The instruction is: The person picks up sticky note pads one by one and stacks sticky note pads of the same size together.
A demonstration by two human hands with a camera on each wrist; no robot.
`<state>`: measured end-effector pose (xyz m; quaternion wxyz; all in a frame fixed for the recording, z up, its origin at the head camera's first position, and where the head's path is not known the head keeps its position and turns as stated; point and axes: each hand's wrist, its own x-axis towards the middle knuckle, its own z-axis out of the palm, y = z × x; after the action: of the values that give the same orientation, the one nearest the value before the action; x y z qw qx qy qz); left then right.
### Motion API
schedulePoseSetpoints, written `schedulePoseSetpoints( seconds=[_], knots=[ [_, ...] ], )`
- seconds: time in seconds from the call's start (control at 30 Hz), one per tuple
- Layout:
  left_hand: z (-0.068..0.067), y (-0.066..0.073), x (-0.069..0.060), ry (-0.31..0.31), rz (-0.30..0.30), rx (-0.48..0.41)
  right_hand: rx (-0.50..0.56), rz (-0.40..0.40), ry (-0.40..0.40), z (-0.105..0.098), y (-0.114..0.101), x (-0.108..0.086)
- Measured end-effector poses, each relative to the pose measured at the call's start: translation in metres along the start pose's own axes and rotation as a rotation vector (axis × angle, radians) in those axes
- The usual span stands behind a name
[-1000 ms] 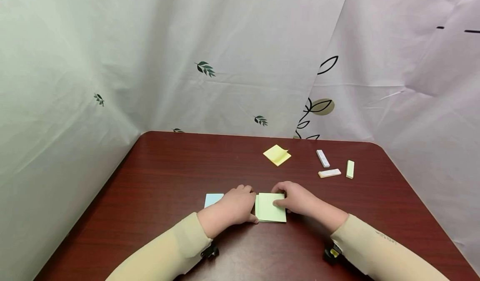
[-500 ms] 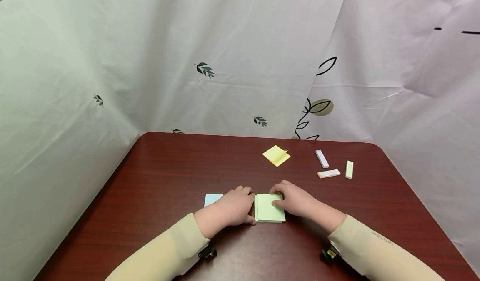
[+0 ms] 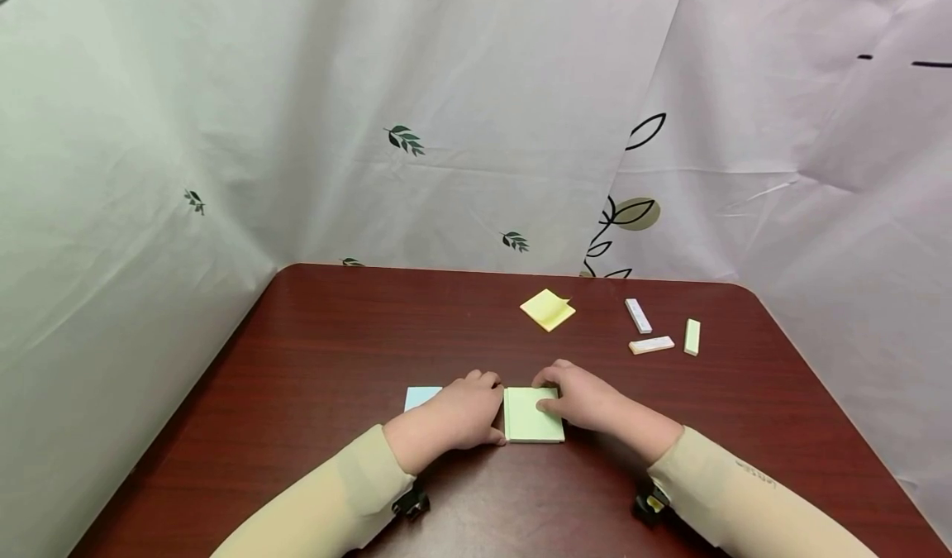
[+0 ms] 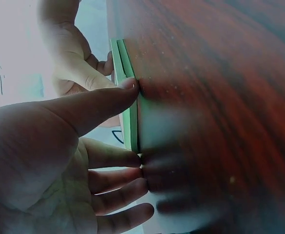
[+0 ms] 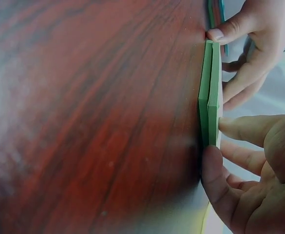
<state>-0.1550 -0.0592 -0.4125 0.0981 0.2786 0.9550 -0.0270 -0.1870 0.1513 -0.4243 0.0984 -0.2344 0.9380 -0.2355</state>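
Two light green sticky note pads, one on top of the other, lie between the hands; the upper pad [image 3: 524, 426] leaves a thin strip of the lower pad [image 5: 205, 73] showing at the left. My right hand [image 3: 583, 397] grips the upper pad at its right side, thumb on top and a fingertip against its edge in the right wrist view. My left hand [image 3: 468, 409] rests at the stack's left edge, thumb [image 4: 127, 84] by the near corner and forefinger by the far one, fingers fairly straight. Behind the left wrist a light blue pad [image 3: 422, 396] is partly hidden.
Farther back on the dark red table [image 3: 335, 335] sits a yellow sticky note pad [image 3: 548, 310] with a lifted sheet. At the back right are two narrow whitish blocks [image 3: 638, 316] and a narrow pale green block [image 3: 692, 337]. A patterned cloth [image 3: 476, 87] hangs behind.
The upper green pad has shifted a little left with the right hand and now lies more evenly over the lower one. The left hand has stayed almost in place.
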Motion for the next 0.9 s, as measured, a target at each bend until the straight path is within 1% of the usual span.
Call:
schedulePoseSetpoints(
  seconds=[0.33, 0.53, 0.73, 0.9],
  knots=[
    [-0.0001, -0.0004, -0.0008, 0.016, 0.008, -0.009, 0.002, -0.021, 0.003, 0.0027, 0.0001, 0.0021],
    [-0.0010, -0.0005, -0.0007, 0.019, 0.007, -0.011, 0.046, 0.007, -0.017, 0.0029, -0.0015, 0.0028],
    [-0.0019, 0.0001, -0.0014, 0.015, 0.010, -0.016, 0.031, 0.016, -0.022, 0.0034, -0.0019, 0.0033],
    [-0.0035, -0.0004, -0.0027, 0.006, 0.017, -0.031, 0.038, 0.020, -0.029, 0.0032, -0.0031, 0.0033]
  ],
)
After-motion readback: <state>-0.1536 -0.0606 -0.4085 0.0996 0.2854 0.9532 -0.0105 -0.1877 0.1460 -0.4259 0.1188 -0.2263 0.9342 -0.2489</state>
